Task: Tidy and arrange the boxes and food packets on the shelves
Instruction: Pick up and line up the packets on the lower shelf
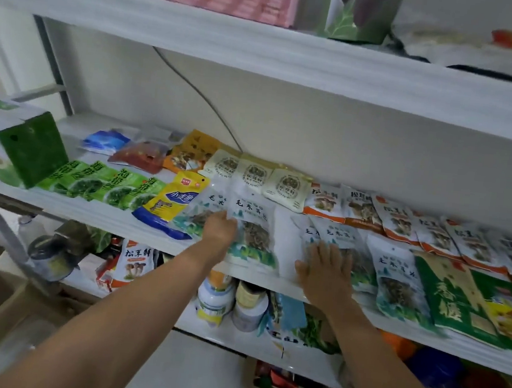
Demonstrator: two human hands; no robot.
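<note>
Both hands work on the middle white shelf board point(287, 238), where flat food packets lie in rows.

The left hand point(220, 230) rests on a pair of overlapping white packets with green landscape print and clear window point(252, 236). Its fingers point away from the camera, and I cannot tell if they are curled on a packet edge or only lying on it. The lower end of this pair comes up to the front edge of the shelf.

The right hand point(326, 274) is released: its fingers are straight and spread, pressing flat on a second group of the same white and green packets point(340, 234). The heel of this hand sits at the front edge.

Between the two groups there is a narrow bare strip of shelf, running from front to back.

Just left of the left hand lies a yellow and blue plastic packet point(169, 205), tilted, its blue end near the front edge. Further left is a row of bright green seaweed packets point(104, 184), overlapping each other, and a dark green box point(33, 148) standing tilted.

Behind the hands are three cream packets point(256, 175), and to the right a row of white and orange mushroom packets point(403, 223). At far right a dark green flat packet point(446, 293) reaches the front edge.

Some bare shelf is at the back left corner.
</note>
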